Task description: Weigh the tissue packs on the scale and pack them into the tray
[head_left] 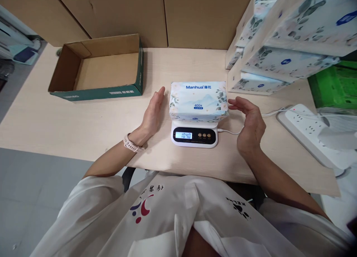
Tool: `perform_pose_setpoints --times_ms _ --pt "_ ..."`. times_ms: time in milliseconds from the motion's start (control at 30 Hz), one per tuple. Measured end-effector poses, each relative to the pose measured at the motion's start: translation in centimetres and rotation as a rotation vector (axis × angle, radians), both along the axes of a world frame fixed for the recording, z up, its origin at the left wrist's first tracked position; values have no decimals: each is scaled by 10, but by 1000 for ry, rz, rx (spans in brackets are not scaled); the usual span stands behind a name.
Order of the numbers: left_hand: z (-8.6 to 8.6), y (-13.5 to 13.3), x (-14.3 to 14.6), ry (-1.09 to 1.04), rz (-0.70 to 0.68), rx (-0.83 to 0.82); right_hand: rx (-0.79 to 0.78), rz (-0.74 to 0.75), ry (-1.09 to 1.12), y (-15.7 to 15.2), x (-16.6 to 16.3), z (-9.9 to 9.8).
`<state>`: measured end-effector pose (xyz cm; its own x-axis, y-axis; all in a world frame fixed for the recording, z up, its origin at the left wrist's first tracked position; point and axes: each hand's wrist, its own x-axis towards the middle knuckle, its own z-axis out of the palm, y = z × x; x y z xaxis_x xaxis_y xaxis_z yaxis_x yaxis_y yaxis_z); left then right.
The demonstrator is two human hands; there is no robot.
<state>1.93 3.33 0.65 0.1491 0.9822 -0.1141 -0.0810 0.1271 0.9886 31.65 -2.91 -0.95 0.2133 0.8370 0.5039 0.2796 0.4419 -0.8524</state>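
Observation:
A pack of tissues [198,99] with a flowered wrapper rests on a white digital scale [194,137], hiding most of its plate. The lit display shows digits that look like 104.0. My left hand [153,113], with a pink band at the wrist, is held on edge just left of the pack, a gap between them. On the other side, my right hand [251,125] has its fingertips close to the pack's right end; whether they touch it I cannot tell. Both hands have their fingers stretched out and grip nothing.
A green cardboard box [107,93] without a lid stands at the back left. Several more tissue packs [284,61] are stacked at the back right. Near the right edge lie a white power strip [309,128] and a green crate [334,86]. A white cable [232,132] runs from the scale.

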Motion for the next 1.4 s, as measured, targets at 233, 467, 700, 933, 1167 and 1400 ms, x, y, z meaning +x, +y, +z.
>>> perform_pose_setpoints --times_ms 233,467,700,933,1167,1400 --pt "0 0 1 5 3 -2 -47 -37 21 0 -1 1" --pt "0 0 2 4 10 -3 -41 -44 14 0 -1 2" --pt "-1 1 1 2 7 2 3 -29 -19 0 -1 3" --pt "-3 1 0 -3 8 -1 -6 -44 19 0 -2 2" --pt "-5 2 0 -3 9 4 -29 -75 17 1 -1 0" --pt "2 -6 5 86 167 148 7 -100 21 1 0 2"
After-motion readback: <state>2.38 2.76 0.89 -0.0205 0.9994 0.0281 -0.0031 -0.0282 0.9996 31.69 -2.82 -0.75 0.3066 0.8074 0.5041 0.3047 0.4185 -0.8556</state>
